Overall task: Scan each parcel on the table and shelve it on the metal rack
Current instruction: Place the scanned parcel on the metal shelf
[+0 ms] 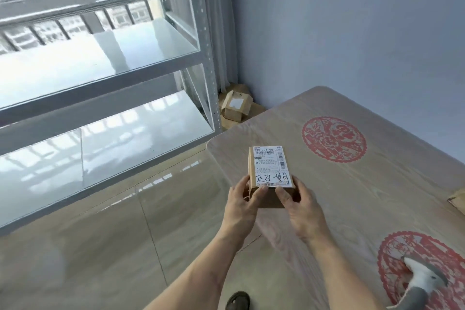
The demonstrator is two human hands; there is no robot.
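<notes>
A grey metal rack (100, 63) is seen on the left, in front of a railed window, with two bare steel shelves in view, the lower one reflecting the window light. A wood-grain worktop (364, 184) with rounded corners is seen on the right, against a blue wall, and two round red paper-cut decorations (334, 139) are laid flat on it. A glossy tiled floor lies between rack and worktop.

Over the near-left part of the worktop a small cardboard parcel (270, 171) is held in both hands, its white shipping label turned up (printed codes at the top, black handwriting across the bottom). Whether its far end rests on the worktop cannot be told. The left hand (241, 205) is curled round the parcel's near-left corner, thumb lying on the near edge of the label. The right hand (299, 211) grips the near-right corner in the same way, thumb on the near edge, fingers wrapped round the side.

A grey and white handheld barcode scanner (422, 282) lies on the nearer paper-cut at the lower right. A second cardboard box (235, 106) with a white label sits on the floor in the corner behind the rack's post. The brown edge of another carton (458, 199) shows at the right border. A dark sandal (237, 301) is seen at the bottom edge.
</notes>
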